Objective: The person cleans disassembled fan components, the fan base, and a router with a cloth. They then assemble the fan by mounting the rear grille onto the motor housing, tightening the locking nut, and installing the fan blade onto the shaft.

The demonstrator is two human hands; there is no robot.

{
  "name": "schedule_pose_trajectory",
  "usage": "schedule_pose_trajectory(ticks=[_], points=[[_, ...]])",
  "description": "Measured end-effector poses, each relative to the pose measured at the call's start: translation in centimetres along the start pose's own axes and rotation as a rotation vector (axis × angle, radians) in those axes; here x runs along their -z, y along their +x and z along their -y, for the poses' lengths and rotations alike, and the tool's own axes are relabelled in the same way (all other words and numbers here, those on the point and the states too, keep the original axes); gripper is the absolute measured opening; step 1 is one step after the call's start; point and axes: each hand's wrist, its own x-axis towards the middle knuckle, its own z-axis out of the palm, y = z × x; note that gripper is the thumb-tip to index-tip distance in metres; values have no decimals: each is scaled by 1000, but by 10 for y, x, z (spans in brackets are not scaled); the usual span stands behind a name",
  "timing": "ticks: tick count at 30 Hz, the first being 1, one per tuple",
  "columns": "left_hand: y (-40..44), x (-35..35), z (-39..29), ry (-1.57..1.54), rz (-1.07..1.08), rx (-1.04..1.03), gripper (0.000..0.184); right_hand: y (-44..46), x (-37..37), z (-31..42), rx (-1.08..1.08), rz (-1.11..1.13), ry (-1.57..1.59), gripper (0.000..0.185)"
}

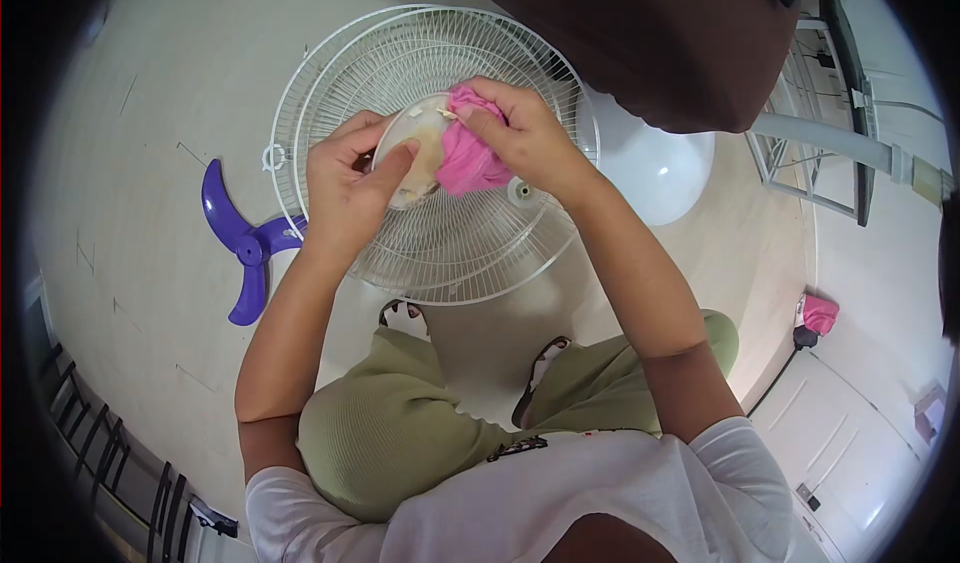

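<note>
A round, off-white plastic cap point(428, 145), dish-shaped with yellowish staining inside, is gripped at its left rim by my left hand point(352, 168), thumb lying on its inner face. My right hand point(520, 133) is closed around a bunched pink cloth point(470, 158) and presses it against the cap's right side. Below both hands lie the white wire fan grilles point(450, 263), overlapping one another on the floor. Close to the right wrist, a small round white piece with a dark centre point(521, 191) shows on the grille.
A purple three-bladed fan blade point(250, 249) lies on the floor at left, partly behind my left forearm. A brown cover point(650, 43) hangs at upper right over a shiny white rounded object point(660, 168). A grey pipe point(835, 143) and metal frame stand at right; dark railings point(110, 453) are at lower left.
</note>
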Motion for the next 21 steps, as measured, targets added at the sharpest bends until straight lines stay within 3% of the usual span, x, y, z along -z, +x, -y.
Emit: schedule_pose_trajectory(ticks=[4,7,9,11,13,15,16,18,19,21], points=[[-3,-1,-11,-122,-58,42,19,-7,-10,0,54,-76,-141,21],[-5,-3,-7,-71,-80,8,11,-13,-15,-2,-32,-176,83,18],[-6,4,3,77,-63,-173,21,-15,-7,-2,-42,-101,-36,16],[-4,3,15,-10,-32,-125,22,-16,0,6,-63,-15,-189,17],[0,3,8,-101,138,133,27,-14,0,19,28,12,-538,13],[4,7,0,62,308,119,35,-14,-16,25,164,61,-570,13],[6,11,-4,74,297,114,35,-15,-19,26,240,90,-623,14],[10,13,-10,302,439,262,43,-14,-26,21,245,95,-656,15],[8,10,-7,300,441,263,43,-14,-28,17,238,96,-687,16],[-1,2,1,454,252,53,45,-12,-23,9,216,128,-687,19]])
